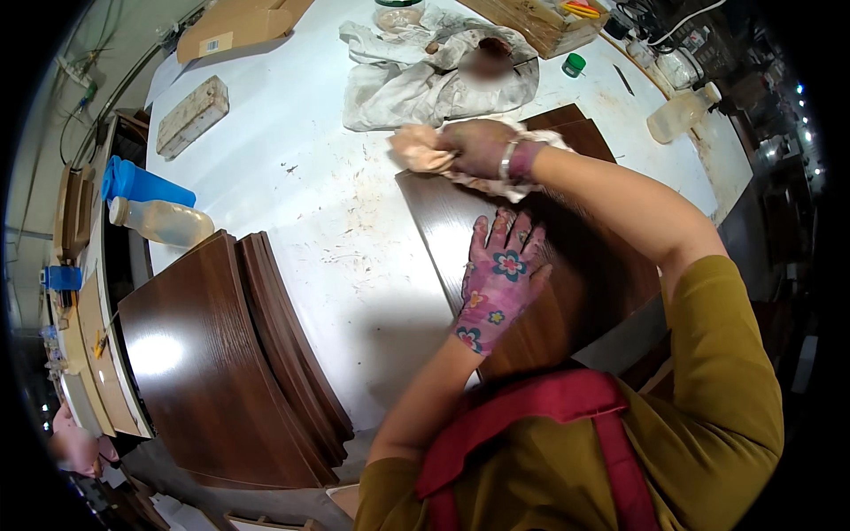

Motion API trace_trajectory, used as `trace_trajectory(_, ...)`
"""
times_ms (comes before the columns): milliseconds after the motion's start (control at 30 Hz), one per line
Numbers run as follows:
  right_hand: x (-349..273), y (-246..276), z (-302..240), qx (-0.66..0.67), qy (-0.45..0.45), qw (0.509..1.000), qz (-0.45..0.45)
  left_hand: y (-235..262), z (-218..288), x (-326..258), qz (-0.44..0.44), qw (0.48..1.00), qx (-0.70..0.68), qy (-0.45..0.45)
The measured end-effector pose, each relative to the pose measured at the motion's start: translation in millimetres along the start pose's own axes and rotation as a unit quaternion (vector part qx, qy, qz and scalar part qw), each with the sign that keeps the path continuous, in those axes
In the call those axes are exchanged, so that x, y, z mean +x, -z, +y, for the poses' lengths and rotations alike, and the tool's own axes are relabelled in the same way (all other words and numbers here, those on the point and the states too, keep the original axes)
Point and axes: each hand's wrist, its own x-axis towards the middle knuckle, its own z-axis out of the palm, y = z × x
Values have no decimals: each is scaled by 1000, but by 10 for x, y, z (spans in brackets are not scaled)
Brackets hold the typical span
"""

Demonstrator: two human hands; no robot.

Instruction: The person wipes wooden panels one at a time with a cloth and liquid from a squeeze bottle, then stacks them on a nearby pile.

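Note:
A dark brown wood-grain panel lies on the white table before me. My left hand, in a pink flowered glove, rests flat on its left part with the fingers stretched out. At the panel's far end my right hand, in a stained glove with a pale bracelet at the wrist, is closed around a crumpled pinkish cloth. Part of that cloth hangs under the hand and touches the panel's far edge. Beyond it lies a stained whitish rag with a dark-stained round thing on it.
To the left stand several stacked dark panels. Near them lie a bottle of cloudy liquid, a blue container and a stained block. A second bottle, a green cap and a wooden box are at the far right.

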Motion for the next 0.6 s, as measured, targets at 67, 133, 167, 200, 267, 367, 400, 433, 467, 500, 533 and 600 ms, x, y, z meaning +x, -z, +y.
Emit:
trace_trajectory(67, 211, -151, -142, -8, 42, 998, 52, 34, 1, 23, -6, 1000, 6, 24)
trace_trajectory(133, 324, -77, -391, 26, 8, 1000, -3, 23, -40, 4, 11, 999, 21, 39)
trace_trajectory(167, 324, -128, -357, 69, 16, 997, 17, 11, -42, 3, 0, 999, 18, 41)
trace_trajectory(200, 290, -61, -290, 59, 22, 998, 6, 11, -35, 10, -12, 999, 15, 43)
trace_trajectory(267, 246, 21, -128, 45, 38, 998, -21, 10, -53, 3, -13, 999, 24, 32)
trace_trajectory(367, 307, -27, -272, 56, 3, 996, -62, 64, -52, -3, -7, 1000, 6, 27)
trace_trajectory(400, 365, -39, -454, 68, 7, 996, -65, 83, -39, -10, -3, 1000, -3, 25)
trace_trajectory(433, 443, -57, -684, 79, 20, 994, -70, 79, -47, -18, -10, 999, -17, 44)
trace_trajectory(467, 454, -45, -943, 103, 52, 992, -53, 89, -79, -19, -53, 998, 0, 31)
trace_trajectory(500, 404, -144, -1089, 123, 85, 989, -3, 8, -93, -54, -58, 997, -50, 33)
trace_trajectory(533, 369, -261, -1190, 142, 122, 981, 48, -59, -104, -59, -63, 993, -97, 36)
trace_trajectory(600, 341, -319, -1301, 163, 108, 981, -14, -32, -110, 16, -79, 993, -79, 24)
